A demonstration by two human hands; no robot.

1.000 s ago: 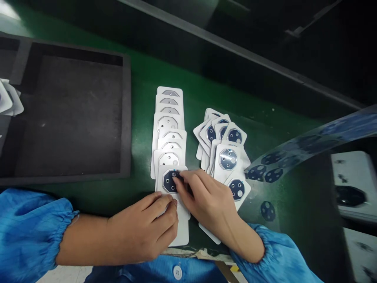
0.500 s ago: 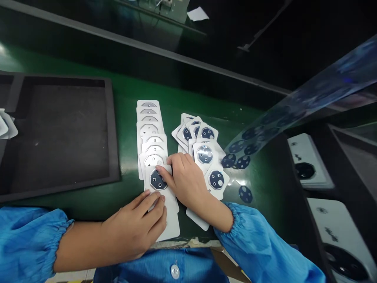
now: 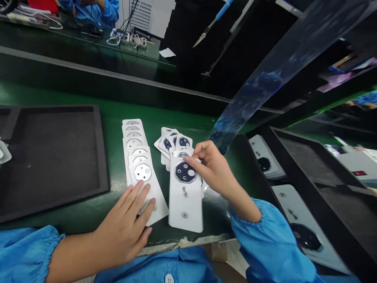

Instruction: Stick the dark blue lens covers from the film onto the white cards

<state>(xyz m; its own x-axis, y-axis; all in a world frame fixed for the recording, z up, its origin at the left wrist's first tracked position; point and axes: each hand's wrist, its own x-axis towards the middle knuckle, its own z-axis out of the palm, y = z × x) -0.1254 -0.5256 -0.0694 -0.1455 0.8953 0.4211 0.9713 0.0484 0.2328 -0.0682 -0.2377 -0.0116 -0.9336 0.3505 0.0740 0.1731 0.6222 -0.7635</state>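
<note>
Card (image 3: 185,202) with dark octagonal patch pinched in right hand (image 3: 214,169), thumb on top at far end; card covers near part of scattered pile (image 3: 165,144). Left hand (image 3: 126,224) flat, fingers slightly spread, on overlapping row (image 3: 142,172) left of pile. Black tray (image 3: 101,155) farther left.

Blurred print (image 3: 184,192), possibly lettering, on card (image 3: 188,204)

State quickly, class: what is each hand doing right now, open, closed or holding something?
Left hand: open, spread over the overlapping white cards, gripping nothing.
Right hand: closed, holding the dark-octagon card near its far end.
</note>
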